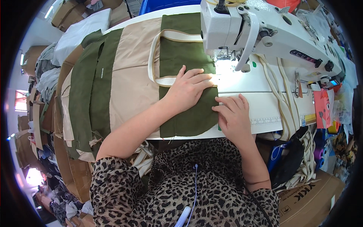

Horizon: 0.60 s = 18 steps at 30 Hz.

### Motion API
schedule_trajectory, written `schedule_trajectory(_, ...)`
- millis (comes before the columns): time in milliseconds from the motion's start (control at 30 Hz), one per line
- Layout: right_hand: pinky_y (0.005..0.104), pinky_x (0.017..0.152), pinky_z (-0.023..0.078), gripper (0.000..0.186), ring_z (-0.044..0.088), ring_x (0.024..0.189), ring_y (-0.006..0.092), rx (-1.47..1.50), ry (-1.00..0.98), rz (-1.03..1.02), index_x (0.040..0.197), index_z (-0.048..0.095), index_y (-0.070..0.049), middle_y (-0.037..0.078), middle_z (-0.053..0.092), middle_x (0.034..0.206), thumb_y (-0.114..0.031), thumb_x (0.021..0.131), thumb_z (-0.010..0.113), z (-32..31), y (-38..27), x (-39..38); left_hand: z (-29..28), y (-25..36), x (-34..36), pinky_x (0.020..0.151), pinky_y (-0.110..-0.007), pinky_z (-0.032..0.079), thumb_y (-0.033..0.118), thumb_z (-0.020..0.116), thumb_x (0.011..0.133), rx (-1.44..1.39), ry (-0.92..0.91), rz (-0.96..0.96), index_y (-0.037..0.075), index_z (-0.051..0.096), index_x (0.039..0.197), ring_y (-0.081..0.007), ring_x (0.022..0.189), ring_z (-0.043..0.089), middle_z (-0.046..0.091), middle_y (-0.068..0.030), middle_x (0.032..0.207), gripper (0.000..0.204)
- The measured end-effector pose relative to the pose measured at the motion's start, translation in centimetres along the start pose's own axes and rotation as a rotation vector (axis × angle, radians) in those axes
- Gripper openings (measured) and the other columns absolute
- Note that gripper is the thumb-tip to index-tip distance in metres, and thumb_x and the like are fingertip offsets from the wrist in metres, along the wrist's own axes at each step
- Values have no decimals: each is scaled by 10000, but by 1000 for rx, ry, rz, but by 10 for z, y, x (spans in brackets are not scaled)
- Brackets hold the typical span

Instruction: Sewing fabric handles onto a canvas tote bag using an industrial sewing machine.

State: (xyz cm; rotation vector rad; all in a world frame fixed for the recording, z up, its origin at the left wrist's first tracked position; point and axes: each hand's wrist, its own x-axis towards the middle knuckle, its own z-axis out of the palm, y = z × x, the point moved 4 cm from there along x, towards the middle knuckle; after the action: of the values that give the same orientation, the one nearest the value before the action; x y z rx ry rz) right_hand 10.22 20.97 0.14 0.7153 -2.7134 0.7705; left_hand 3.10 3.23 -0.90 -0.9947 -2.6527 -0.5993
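A green and beige fabric panel (134,106) lies on the white sewing table, a cream webbing strap (152,56) looped over it. My left hand (189,87) rests with fingers apart on the lower stretch of strap and the green section, beside the lit needle area of the white sewing machine (272,41). My right hand (232,113) is at the panel’s right edge, fingers bent and apart; whether the thumb touches cloth is unclear.
Loose straps (283,109) and scissors (297,85) lie at the table’s right (257,109). Cardboard boxes (72,181) and piled cloth are at the left, a blue bin (162,5) behind, another box (310,196) at lower right.
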Motion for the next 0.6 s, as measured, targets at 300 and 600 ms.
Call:
schedule_trajectory(300,532,1110,372,233,579,1165,227,23,3,-50,980,698,-120,7,644,1200,-74,756,739,-6,-1,-1,-3,2,4,1053,-599,433,82,679,886,-5,38,20,179,733,1142,-232,1175,607,678,16,1258,279)
schedule_trajectory(600,532,1110,374,224,579,1171,226,28,8,-45,976,699,-122,6,647,1200,-84,760,743,-6,-3,-3,-6,6,1,1042,-596,441,77,698,865,2,40,19,175,739,1128,-225,1143,615,681,24,1244,284)
